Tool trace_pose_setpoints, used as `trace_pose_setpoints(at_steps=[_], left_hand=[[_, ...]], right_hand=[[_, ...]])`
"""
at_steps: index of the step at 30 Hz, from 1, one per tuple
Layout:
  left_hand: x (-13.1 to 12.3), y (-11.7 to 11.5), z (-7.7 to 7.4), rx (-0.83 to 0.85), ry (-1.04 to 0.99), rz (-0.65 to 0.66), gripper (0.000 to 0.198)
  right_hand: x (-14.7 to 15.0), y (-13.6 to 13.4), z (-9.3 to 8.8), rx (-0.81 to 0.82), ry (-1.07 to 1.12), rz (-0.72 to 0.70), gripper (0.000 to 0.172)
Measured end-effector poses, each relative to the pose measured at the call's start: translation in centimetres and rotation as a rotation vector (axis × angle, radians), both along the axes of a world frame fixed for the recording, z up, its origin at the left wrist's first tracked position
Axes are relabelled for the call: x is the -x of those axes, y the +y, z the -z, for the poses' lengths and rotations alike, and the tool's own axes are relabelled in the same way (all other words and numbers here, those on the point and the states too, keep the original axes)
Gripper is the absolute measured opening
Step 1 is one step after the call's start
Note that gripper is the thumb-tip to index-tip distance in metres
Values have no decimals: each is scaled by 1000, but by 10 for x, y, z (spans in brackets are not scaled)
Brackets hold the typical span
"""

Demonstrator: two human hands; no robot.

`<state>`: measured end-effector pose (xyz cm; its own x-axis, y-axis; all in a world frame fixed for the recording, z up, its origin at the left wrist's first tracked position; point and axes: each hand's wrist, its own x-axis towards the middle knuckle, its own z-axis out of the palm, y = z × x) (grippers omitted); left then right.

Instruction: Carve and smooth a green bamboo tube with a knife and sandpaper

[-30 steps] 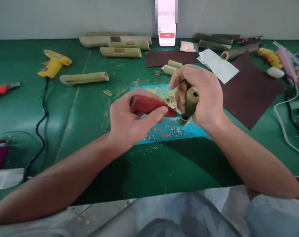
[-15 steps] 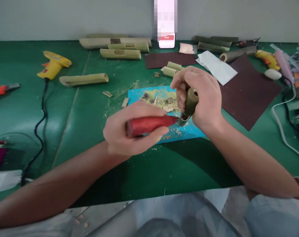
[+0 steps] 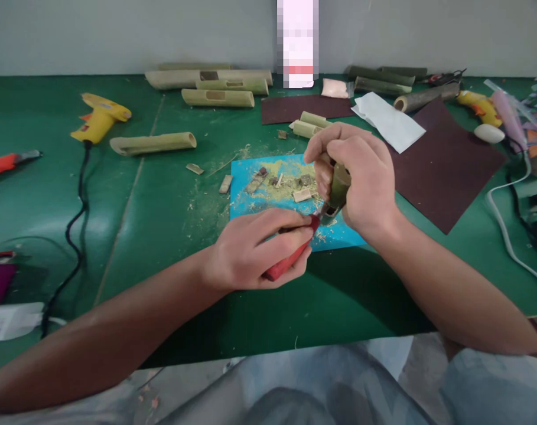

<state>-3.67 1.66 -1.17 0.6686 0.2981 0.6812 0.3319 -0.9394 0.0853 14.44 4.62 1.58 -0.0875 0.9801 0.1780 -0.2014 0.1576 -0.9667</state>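
My left hand (image 3: 263, 251) is closed round the red handle of a knife (image 3: 290, 260), whose short metal blade meets the near end of a bamboo tube. That green bamboo tube (image 3: 339, 186) is gripped in my right hand (image 3: 361, 171), tilted, with an opening cut near its lower end. Much of the tube is hidden behind my right fingers. Beneath both hands lies a blue sheet (image 3: 246, 200) strewn with pale shavings (image 3: 286, 189) and small bamboo chips (image 3: 302, 195).
Cut bamboo pieces (image 3: 218, 98) lie along the wall, with another (image 3: 153, 143) at left. A yellow glue gun (image 3: 97, 118) and an orange-handled tool (image 3: 6, 164) rest on the left. Dark brown sheets (image 3: 445, 171), a white paper (image 3: 387, 121) and a phone (image 3: 298, 77) are farther back.
My left hand has shifted right and down, turning the knife so its handle now slants toward me. My right hand holds the bamboo tube in nearly the same place.
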Motion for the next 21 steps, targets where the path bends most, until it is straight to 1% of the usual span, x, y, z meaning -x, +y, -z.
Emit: trace_pose_setpoints(at_steps=[4,8,11,14,17,21], left_hand=[[5,8,10,35,-24,36,25],[6,20,17,86,2,134,27],[5,24,16,39,23,153,24],[6,22,13,-37,-32,138,21],[8,17,11,-43,-88,115,24],[8,14,10,-52,-83,121,28]], right_hand=[[-1,1,0,-2,11,13,24],[-7,6,3,-5,73,22,24],[-11,10,5,-14,116,41,25],[-13,11,6,-26,112,64,24],[-13,12,6,-9,105,104,24],[-13,12,6,12,67,132,23]])
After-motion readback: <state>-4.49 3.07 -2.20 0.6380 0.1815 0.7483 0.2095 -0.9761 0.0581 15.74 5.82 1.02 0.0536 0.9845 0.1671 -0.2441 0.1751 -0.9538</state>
